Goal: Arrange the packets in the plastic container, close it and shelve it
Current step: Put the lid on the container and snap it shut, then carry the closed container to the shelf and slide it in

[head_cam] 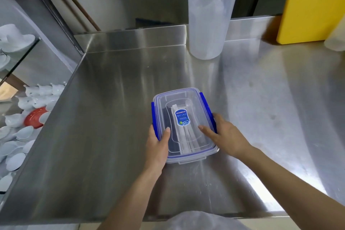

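My left hand point(158, 142) and right hand point(222, 134) clasp the plastic container point(183, 125) by its long sides, thumbs pressing the lid point(188, 99) to seat it; packets point(182, 117) lie inside, on the steel counter point(112, 117).

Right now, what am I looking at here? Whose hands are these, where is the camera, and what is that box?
No machine here: a person wears one camera on the head, looking down at their own hands. The left hand and right hand grip the two long sides of a clear plastic container with blue clips, lid on, resting on a steel counter. Packets show through the lid. Behind stand a frosted plastic jug and a yellow board. White dishes lie lower left.
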{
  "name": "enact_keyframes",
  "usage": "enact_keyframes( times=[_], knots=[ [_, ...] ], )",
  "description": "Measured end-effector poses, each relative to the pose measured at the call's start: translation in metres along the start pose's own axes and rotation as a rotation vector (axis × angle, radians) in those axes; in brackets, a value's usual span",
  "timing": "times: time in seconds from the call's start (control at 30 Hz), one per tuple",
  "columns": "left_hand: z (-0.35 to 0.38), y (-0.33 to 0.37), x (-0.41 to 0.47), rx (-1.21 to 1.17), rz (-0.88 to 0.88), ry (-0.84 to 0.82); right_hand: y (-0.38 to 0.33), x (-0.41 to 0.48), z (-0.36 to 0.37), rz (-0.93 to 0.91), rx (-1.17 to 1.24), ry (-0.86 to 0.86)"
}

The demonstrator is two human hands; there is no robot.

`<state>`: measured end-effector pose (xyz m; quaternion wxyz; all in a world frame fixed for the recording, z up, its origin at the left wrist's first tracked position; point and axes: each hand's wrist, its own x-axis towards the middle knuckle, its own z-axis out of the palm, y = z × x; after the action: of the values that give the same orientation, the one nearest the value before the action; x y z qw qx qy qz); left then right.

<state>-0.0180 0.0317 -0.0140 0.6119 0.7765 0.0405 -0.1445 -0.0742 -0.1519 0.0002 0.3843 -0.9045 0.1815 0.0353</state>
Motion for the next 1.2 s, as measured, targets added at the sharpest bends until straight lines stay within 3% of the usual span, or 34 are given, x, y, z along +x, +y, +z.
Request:
enact_keyframes(
  times=[0.53, 0.67, 0.8, 0.87, 1.03, 1.2],
  knots=[
    [0.005, 0.001, -0.002, 0.053, 0.054, 0.039, -0.002, 0.001, 0.001, -0.118, -0.142, 0.102],
    [-0.007, -0.003, 0.001, 0.077, 0.050, -0.114, 0.002, -0.002, 0.002, -0.045, 0.070, 0.020],
    [-0.031, -0.017, -0.005, -0.070, 0.009, -0.294, 0.012, -0.011, -0.003, -0.079, 0.584, -0.234],
    [-0.040, -0.026, -0.013, -0.005, 0.038, -0.319, 0.024, -0.016, -0.007, -0.098, 0.578, -0.319],
    [-0.045, -0.036, -0.026, 0.249, 0.124, -0.208, 0.037, -0.020, -0.004, -0.155, 0.414, -0.356],
    [-0.035, -0.033, -0.027, 0.202, 0.150, -0.102, 0.030, -0.018, 0.003, -0.195, 0.399, -0.262]
  ],
)
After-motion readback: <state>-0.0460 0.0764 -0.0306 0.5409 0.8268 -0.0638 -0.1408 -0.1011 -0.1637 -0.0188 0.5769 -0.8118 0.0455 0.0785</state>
